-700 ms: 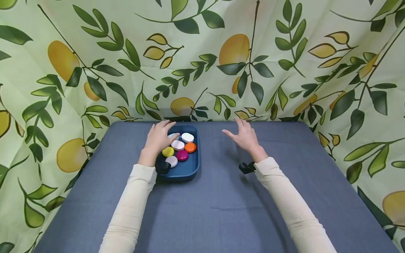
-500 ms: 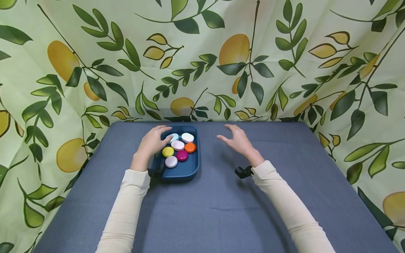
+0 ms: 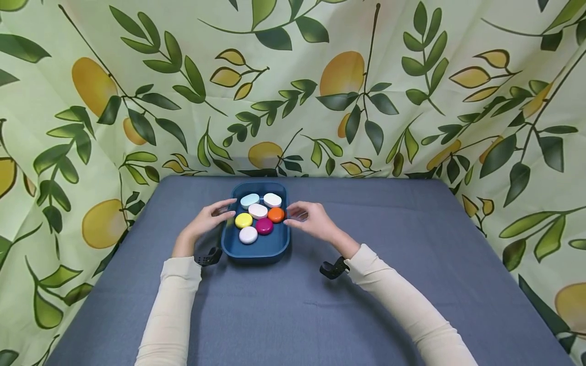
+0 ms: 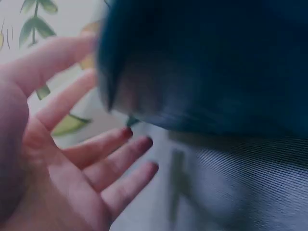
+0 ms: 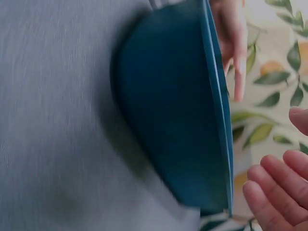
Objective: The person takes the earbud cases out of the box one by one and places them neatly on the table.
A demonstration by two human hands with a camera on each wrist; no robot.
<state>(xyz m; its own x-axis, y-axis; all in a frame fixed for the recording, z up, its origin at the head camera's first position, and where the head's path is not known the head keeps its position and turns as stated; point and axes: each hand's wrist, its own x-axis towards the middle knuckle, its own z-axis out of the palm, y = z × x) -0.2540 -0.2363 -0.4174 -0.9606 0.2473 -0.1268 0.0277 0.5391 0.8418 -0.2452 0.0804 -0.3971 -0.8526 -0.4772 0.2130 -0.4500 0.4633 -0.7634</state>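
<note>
A dark blue rounded tray (image 3: 256,252) sits on the table with several smooth, pebble-like pieces in it: light blue, white, yellow, orange and magenta. At the tray's left rim is my left hand (image 3: 201,223), fingers extended and spread; the left wrist view shows its fingers (image 4: 103,163) right beside the tray's wall (image 4: 202,72). My right hand (image 3: 316,222) is on the opposite side, its fingertips right at the right rim with the fingers relaxed. In the right wrist view the tray's side wall (image 5: 168,96) stands beside the fingers (image 5: 276,195). Neither hand grips anything.
A grey-blue cloth covers the table (image 3: 293,315). Behind and on both sides hangs a curtain (image 3: 293,101) printed with leaves and lemons. A black wrist camera (image 3: 334,268) juts out below the right hand, and another camera (image 3: 210,256) below the left.
My left hand has moved from over the tray out to its left side. The right hand has come left and down to the tray's right rim. The tray stays put.
</note>
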